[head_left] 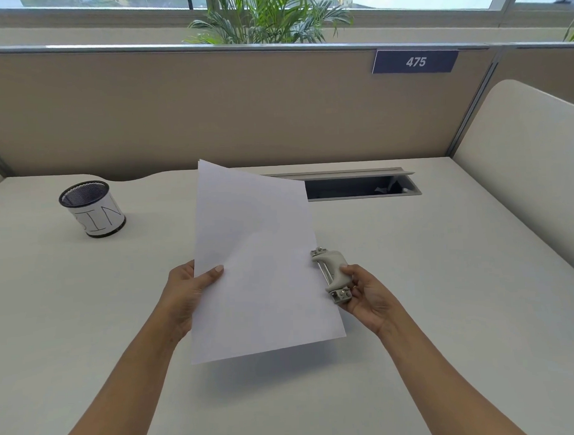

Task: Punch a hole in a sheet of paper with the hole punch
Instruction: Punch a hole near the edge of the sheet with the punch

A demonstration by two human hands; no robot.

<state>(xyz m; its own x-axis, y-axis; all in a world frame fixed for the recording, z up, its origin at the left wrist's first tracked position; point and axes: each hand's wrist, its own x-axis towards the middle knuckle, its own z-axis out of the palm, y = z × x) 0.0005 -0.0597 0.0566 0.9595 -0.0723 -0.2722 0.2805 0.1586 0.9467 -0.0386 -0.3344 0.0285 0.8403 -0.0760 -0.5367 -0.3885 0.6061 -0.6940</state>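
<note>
A blank white sheet of paper [254, 260] hangs tilted above the desk, and its shadow falls below it. My left hand [187, 292] pinches the sheet's left edge, thumb on top. A small light-grey hole punch [334, 274] is off the desk at the sheet's right edge, with its metal jaws facing the paper. My right hand [368, 294] grips the punch from the right, fingers around its handle. The paper's edge touches or overlaps the punch's mouth; I cannot tell how far in it is.
A black mesh pen cup [91, 209] with a white paper label stands at the back left of the white desk [444, 277]. An open cable hatch [356, 185] lies at the back right. A beige partition [210, 106] closes the far side.
</note>
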